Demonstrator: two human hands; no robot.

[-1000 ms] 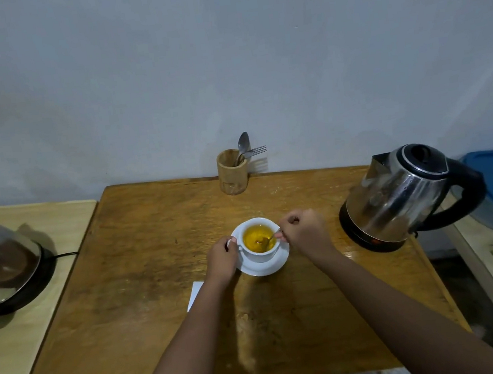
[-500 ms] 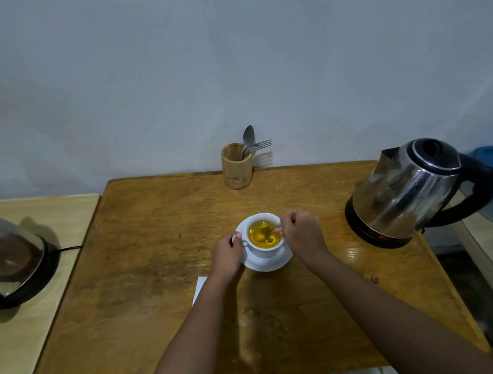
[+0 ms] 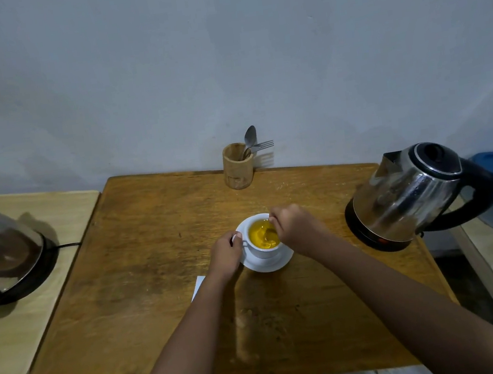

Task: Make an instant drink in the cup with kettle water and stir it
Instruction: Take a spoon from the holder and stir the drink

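Sitting mid wooden table [image 3: 146, 292], white cup [image 3: 261, 252] on saucer [image 3: 276, 263] holds yellow drink. Steel kettle [image 3: 407, 195] at 3 o'clock, bamboo cutlery holder [image 3: 237, 166] at 12. Left hand [image 3: 225, 256] fingers clamped on cup handle; right hand [image 3: 298, 230] fist closed over rim, the spoon barely visible.

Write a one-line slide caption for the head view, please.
Left hand steadies the cup while right hand stirs the yellow drink.
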